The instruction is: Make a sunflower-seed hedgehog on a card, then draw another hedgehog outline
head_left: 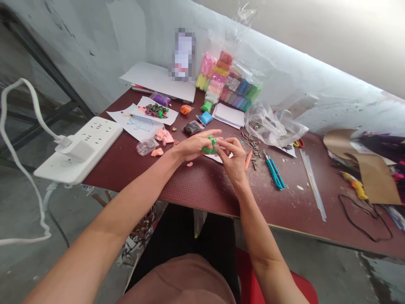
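Note:
Above the near middle of the table, my left hand point(194, 145) holds a lump of green modelling clay point(208, 145), its index finger stretched out over it. My right hand point(234, 158) meets it from the right, thumb and fingertips pinched together against the clay's edge. What sits between those fingertips is too small to make out. A scatter of striped sunflower seeds point(252, 145) lies just beyond my right hand, beside an orange stick-like tool point(248, 160). Partly under my hands is a white paper point(215, 158). Pink clay point(164, 136) rests to the left.
Seeds tipped with green and pink clay point(156, 110) lie on paper near a blue drawing point(141, 123). Bagged coloured clay point(230, 84) leans on the wall. A teal utility knife point(274, 171), glue sticks point(312, 183) and a yellow glue gun point(356, 185) lie right; a power strip point(84, 145) left.

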Demonstrator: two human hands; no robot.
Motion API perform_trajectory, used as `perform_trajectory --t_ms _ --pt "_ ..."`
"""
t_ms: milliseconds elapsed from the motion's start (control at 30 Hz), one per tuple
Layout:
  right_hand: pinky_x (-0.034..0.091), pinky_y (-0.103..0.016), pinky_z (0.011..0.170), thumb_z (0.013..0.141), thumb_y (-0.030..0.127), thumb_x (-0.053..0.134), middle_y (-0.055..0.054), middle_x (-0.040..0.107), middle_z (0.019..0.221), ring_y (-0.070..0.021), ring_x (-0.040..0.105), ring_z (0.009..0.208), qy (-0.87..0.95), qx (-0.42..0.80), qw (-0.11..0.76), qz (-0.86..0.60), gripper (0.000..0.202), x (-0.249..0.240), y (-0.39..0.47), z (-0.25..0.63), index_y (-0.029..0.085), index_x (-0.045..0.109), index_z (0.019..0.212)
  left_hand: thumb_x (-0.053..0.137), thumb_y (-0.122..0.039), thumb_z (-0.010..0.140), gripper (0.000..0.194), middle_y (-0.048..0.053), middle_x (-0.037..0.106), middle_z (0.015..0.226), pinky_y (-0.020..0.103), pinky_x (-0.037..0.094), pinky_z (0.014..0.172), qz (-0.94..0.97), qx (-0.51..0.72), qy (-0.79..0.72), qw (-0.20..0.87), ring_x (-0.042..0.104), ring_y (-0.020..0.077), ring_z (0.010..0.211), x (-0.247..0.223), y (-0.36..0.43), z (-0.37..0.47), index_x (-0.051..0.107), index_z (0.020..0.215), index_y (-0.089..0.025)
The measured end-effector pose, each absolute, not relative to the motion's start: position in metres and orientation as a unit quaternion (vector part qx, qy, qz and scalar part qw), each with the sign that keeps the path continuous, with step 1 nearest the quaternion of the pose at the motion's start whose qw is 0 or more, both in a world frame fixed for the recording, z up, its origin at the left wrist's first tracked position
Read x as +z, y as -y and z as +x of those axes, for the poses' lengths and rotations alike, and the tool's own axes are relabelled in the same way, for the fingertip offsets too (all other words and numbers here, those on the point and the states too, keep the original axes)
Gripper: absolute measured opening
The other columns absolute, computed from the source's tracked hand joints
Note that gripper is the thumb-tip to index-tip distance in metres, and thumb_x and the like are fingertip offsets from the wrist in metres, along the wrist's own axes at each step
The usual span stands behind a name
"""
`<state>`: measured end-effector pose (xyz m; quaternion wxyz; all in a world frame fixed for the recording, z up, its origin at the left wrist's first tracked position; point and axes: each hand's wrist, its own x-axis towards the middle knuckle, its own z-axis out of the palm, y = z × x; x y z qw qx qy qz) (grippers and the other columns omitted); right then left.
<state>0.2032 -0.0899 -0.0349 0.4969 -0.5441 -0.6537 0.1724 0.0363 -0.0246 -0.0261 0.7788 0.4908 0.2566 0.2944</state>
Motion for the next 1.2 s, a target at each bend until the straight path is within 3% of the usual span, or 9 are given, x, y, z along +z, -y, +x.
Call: perform_trajectory --t_ms 133,233,333,500,700,933,1067,1200 --pt "0.047 -0.027 0.063 0.088 0.023 0.074 0.0 0.06 0.094 -0.0117 0.051 0.073 0.665 0.162 0.514 -0.518 0.024 -0.0333 0.0915 0.2015 0.034 0.083 0.106 0.054 -0.005 0.07 0.057 0.01 0.07 0.111 0.031 0.057 0.079 0.47 0.289 -0.282 0.785 0.07 0.019 0.092 -0.0252 0.0237 0.0387 0.056 0.127 -0.015" --pt "0.045 -0.027 0.063 0.088 0.02 0.073 0.001 0.059 0.09 -0.0109 0.047 0.069 0.662 0.14 0.514 -0.527 0.027 -0.0317 0.0914 0.2001 0.034 0.082 0.109 0.055 -0.006 0.077 0.021 0.002 0.064 0.082 0.025 0.05 0.058 0.486 0.297 -0.323 0.755 0.065 0.0139 0.066 -0.0269 0.0201 0.0408 0.055 0.096 -0.016" --pt "0.045 -0.028 0.064 0.088 0.019 0.073 0.001 0.06 0.089 -0.0108 0.046 0.067 0.651 0.132 0.501 -0.555 0.025 -0.031 0.0908 0.1995 0.032 0.082 0.108 0.056 -0.004 0.082 0.015 -0.002 0.057 0.071 0.021 0.045 0.053 0.504 0.338 -0.332 0.722 0.059 0.0095 0.058 -0.0283 0.0177 0.0416 0.05 0.082 -0.017" --pt "0.041 -0.028 0.06 0.088 0.022 0.074 0.001 0.06 0.085 -0.0103 0.045 0.063 0.643 0.129 0.485 -0.579 0.011 -0.0314 0.0912 0.2026 0.027 0.082 0.093 0.066 -0.007 0.086 0.011 0.001 0.066 0.069 0.02 0.049 0.056 0.562 0.363 -0.302 0.679 0.063 0.0093 0.061 -0.0279 0.0193 0.0399 0.058 0.082 -0.013" --pt "0.041 -0.028 0.061 0.087 0.019 0.073 0.0 0.063 0.081 -0.0118 0.051 0.064 0.667 0.12 0.462 -0.572 0.007 -0.0317 0.0923 0.2047 0.023 0.08 0.086 0.076 -0.015 0.086 0.013 0.003 0.07 0.069 0.023 0.059 0.059 0.572 0.342 -0.315 0.676 0.067 0.0108 0.06 -0.0262 0.0211 0.0392 0.067 0.077 -0.009" --pt "0.043 -0.029 0.065 0.09 0.02 0.069 -0.001 0.062 0.077 -0.0133 0.054 0.066 0.684 0.073 0.448 -0.571 0.014 -0.0282 0.0954 0.2001 0.021 0.073 0.077 0.085 -0.026 0.081 0.027 0.001 0.068 0.068 0.026 0.064 0.064 0.562 0.367 -0.321 0.668 0.068 0.0115 0.062 -0.0291 0.0202 0.0417 0.065 0.071 -0.01" --pt "0.041 -0.027 0.061 0.089 0.017 0.068 0.0 0.062 0.082 -0.0115 0.05 0.063 0.68 0.125 0.452 -0.564 0.008 -0.0296 0.0921 0.2032 0.021 0.074 0.086 0.075 -0.016 0.087 0.01 0.002 0.071 0.075 0.026 0.064 0.063 0.556 0.376 -0.323 0.667 0.07 0.0122 0.065 -0.0291 0.021 0.042 0.07 0.09 -0.009" --pt "0.04 -0.027 0.061 0.088 0.017 0.069 0.001 0.06 0.082 -0.0111 0.048 0.063 0.677 0.163 0.437 -0.569 0.008 -0.0293 0.0906 0.2058 0.021 0.075 0.09 0.064 -0.003 0.089 0.022 0.0 0.069 0.076 0.024 0.062 0.061 0.555 0.388 -0.324 0.66 0.069 0.0103 0.061 -0.0284 0.0212 0.0436 0.067 0.111 -0.008"
